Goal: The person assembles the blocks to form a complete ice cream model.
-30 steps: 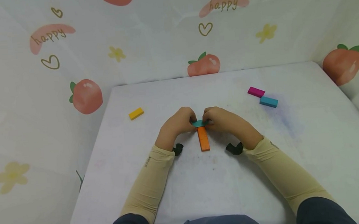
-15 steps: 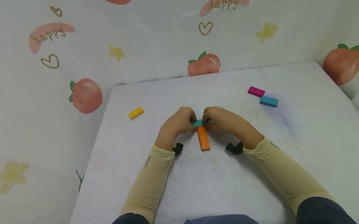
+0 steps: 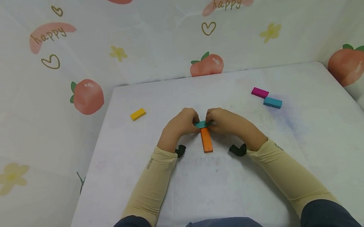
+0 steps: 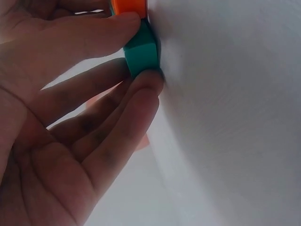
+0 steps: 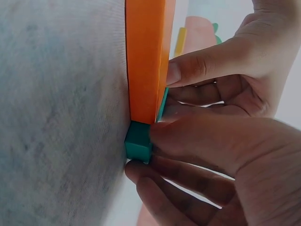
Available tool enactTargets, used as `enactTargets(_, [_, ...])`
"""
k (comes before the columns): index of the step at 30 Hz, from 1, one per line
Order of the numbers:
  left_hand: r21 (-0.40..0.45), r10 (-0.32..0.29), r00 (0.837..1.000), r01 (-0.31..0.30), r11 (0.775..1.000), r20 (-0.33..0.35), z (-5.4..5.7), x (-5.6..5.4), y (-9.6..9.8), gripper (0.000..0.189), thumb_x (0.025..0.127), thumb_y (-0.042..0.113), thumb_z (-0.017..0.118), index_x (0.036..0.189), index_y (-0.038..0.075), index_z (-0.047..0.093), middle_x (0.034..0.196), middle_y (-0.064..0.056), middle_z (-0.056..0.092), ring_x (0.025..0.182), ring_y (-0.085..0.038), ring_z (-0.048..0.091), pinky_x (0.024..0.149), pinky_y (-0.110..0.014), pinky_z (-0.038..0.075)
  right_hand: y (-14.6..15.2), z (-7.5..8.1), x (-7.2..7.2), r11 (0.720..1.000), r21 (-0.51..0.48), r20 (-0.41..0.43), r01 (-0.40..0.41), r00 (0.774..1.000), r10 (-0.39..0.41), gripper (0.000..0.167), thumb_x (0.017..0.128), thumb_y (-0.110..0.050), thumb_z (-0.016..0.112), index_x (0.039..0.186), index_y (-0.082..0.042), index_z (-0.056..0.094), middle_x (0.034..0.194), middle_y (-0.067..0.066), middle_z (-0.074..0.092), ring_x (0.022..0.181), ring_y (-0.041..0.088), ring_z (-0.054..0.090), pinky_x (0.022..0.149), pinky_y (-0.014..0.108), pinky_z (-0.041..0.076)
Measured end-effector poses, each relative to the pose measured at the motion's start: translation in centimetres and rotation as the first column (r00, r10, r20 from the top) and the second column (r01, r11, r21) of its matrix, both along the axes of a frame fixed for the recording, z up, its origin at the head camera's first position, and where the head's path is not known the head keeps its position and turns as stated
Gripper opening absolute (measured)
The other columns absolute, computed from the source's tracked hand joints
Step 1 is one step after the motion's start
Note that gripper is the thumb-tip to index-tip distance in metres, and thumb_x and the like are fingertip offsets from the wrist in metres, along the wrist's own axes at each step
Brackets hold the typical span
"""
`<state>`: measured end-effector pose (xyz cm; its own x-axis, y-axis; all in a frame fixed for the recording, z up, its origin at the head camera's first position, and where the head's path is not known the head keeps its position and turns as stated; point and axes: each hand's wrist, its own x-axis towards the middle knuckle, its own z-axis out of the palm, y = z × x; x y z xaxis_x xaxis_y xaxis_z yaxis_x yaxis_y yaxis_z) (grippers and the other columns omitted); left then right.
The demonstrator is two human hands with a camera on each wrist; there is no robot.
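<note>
Fingers [image 4: 141, 99] of the left hand [image 3: 182, 122] and right hand [image 3: 223, 120] pinched opposite ends of the green block [image 3: 202, 124] against the orange block [image 3: 206, 139]; uneven pressure might have skewed it.

Soft, diffuse light spread over the table [image 3: 230, 183] and the printed backdrop [image 3: 161, 31] in the head view, everything slightly dull, and there it was, a shadow beneath the right sleeve [image 3: 289, 173], fuzzy along its edge! Over to the left wrist view: dimmer, greyer, the left hand [image 4: 51, 155] deep in shade, fine detail soft. Then the right wrist view, where the orange block [image 5: 146, 56] stood crisp while the right hand [image 5: 254, 160] blurred at the thumb.
</note>
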<state>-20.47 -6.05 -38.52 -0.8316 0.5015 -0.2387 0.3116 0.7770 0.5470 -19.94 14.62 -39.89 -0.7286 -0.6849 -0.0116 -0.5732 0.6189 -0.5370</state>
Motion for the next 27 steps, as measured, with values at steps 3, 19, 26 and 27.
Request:
enactTargets(3, [0.007,-0.006,1.000,0.006,1.000,0.002,0.02,0.00,-0.10,0.015,0.090,0.007,0.078,0.103,-0.001,0.077,0.093,-0.008,0.072,0.077,-0.019,0.061,0.066,-0.026,0.051,-0.02,0.05,0.03,1.000,-0.002,0.012,0.001,1.000,-0.001,0.009,0.095,-0.004,0.075,0.099,0.000,0.081,0.099,0.010,0.071,0.089,0.023,0.065,0.087,0.039,0.059])
enactTargets(19, [0.039,-0.034,0.999,0.033,0.999,0.019,0.67,0.24,-0.04,0.015,0.090,0.012,0.085,0.096,0.000,0.078,0.090,-0.008,0.074,0.070,-0.016,0.060,0.063,-0.024,0.051,-0.05,0.00,-0.16,1.000,0.013,0.026,0.024,0.999,-0.024,0.006,0.096,-0.008,0.077,0.096,-0.003,0.080,0.098,0.009,0.069,0.088,0.023,0.064,0.085,0.039,0.058])
enactTargets(26, [0.020,-0.043,0.999,0.043,0.999,0.001,0.55,0.08,-0.07,0.016,0.091,0.013,0.084,0.097,0.000,0.077,0.091,-0.008,0.073,0.075,-0.016,0.059,0.065,-0.024,0.049,-0.12,0.08,-0.12,0.999,0.014,0.025,0.036,0.999,-0.036,0.005,0.095,-0.008,0.078,0.095,-0.003,0.080,0.097,0.008,0.069,0.089,0.023,0.063,0.085,0.039,0.058])
enactTargets(27, [0.022,-0.043,0.999,0.043,0.999,0.001,0.53,0.06,-0.07,0.016,0.090,0.012,0.084,0.098,0.000,0.077,0.091,-0.008,0.073,0.075,-0.016,0.059,0.065,-0.024,0.049,-0.12,0.08,-0.12,0.999,0.015,0.026,0.039,0.999,-0.039,0.005,0.095,-0.008,0.078,0.095,-0.003,0.080,0.097,0.008,0.069,0.089,0.023,0.064,0.086,0.039,0.058])
